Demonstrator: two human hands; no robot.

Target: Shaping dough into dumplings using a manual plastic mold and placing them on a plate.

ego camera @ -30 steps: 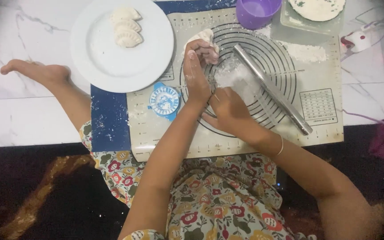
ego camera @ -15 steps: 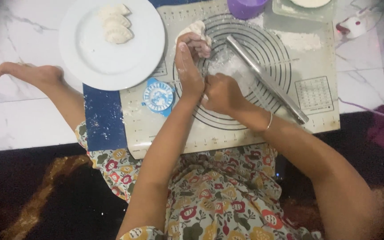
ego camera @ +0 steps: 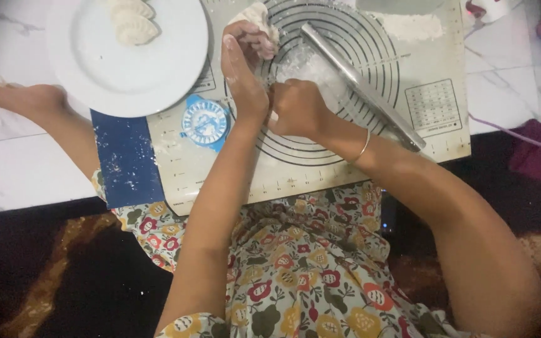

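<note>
My left hand [ego camera: 244, 66] reaches forward over the pastry mat [ego camera: 421, 56] and its fingers close on a lump of white dough [ego camera: 257, 15] near the mat's far edge. My right hand [ego camera: 295, 107] is curled shut beside the left wrist, over the floured ring pattern; whether it holds anything is hidden. A metal rolling pin [ego camera: 361, 84] lies diagonally on the mat just right of both hands.
A white plate [ego camera: 126, 69] with folded dumplings [ego camera: 131, 22] sits at the upper left. A blue round dumpling press [ego camera: 205, 122] lies on the mat near it. A pile of flour [ego camera: 408, 26] lies at the mat's top right. A bare foot [ego camera: 23, 100] rests at left.
The view has shifted so the mat and plate sit higher in frame. My right hand has drawn closer to the left wrist; the left hand stays on the dough.
</note>
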